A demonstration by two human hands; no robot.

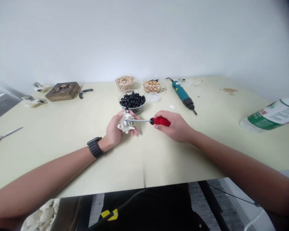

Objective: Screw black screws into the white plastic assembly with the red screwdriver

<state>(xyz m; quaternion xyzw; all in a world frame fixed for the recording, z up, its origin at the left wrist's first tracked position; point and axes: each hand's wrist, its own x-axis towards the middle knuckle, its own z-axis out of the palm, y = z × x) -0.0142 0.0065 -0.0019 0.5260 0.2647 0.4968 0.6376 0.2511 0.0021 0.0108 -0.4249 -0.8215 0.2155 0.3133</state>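
Note:
My left hand (114, 130), with a black watch on its wrist, is closed around a white plastic part (123, 125) that has a small black piece on its top. In my right hand (175, 125) is a screwdriver (162, 121) with a red handle. Its metal shaft points left and its tip meets the face of the white part. Just behind the left hand stands a clear bowl of small black pieces (132, 100). Fingers of the left hand partly show beneath the part.
Behind are tubs of beige pieces (124, 82) and brass-coloured pieces (152, 86). A teal power screwdriver (182, 94) lies right of them. Left are a metal block (63, 91), pliers (84, 93) and a red-handled tool (0, 138). A white-and-green container (269, 117) lies tilted at right.

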